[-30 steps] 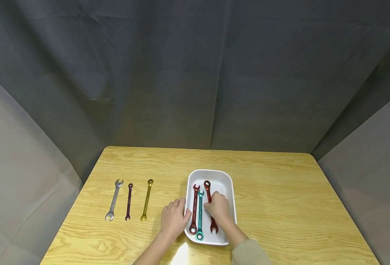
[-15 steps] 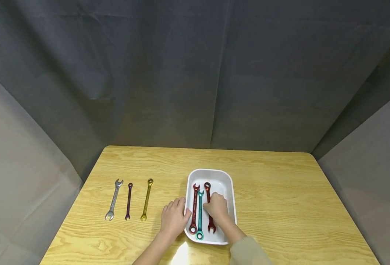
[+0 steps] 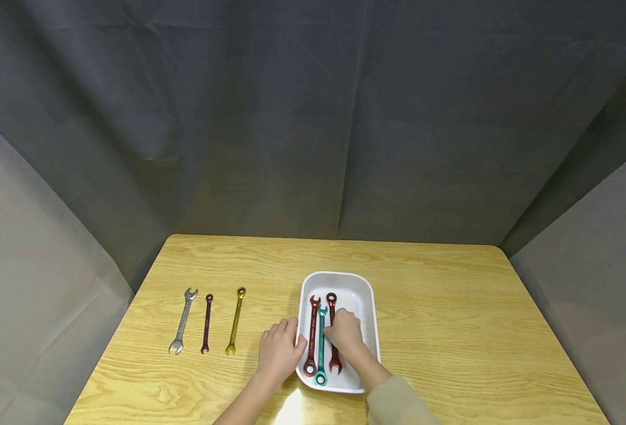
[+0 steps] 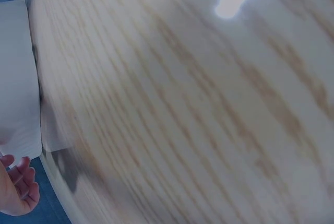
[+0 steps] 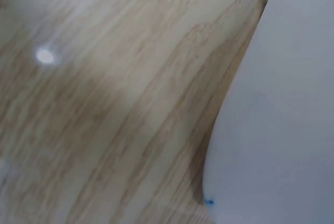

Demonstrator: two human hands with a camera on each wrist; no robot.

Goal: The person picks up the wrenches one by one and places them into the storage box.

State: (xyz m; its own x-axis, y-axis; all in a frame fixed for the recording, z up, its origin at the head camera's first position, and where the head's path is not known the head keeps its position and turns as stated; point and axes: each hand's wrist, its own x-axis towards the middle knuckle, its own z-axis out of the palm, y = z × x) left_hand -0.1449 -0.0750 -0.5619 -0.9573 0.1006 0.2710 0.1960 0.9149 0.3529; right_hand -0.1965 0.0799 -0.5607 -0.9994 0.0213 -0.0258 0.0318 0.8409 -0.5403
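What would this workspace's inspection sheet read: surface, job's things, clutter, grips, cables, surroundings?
Surface: yellow wood-grain table, glare near front.
Job's things: white round-cornered tray holding red metal wrench, teal metal wrench, second red metal wrench; to its left, silver metal wrench, purple metal wrench, gold metal wrench.
Clutter: nothing seen.
Grips: left grip at tray's left rim; right grip holding second red metal wrench.
Cables: nothing seen.
Surroundings: dark grey cloth backdrop, pale grey cloth side panels.

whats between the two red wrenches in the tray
The teal wrench, plus part of the right hand, which holds the right red wrench. The head view shows this.
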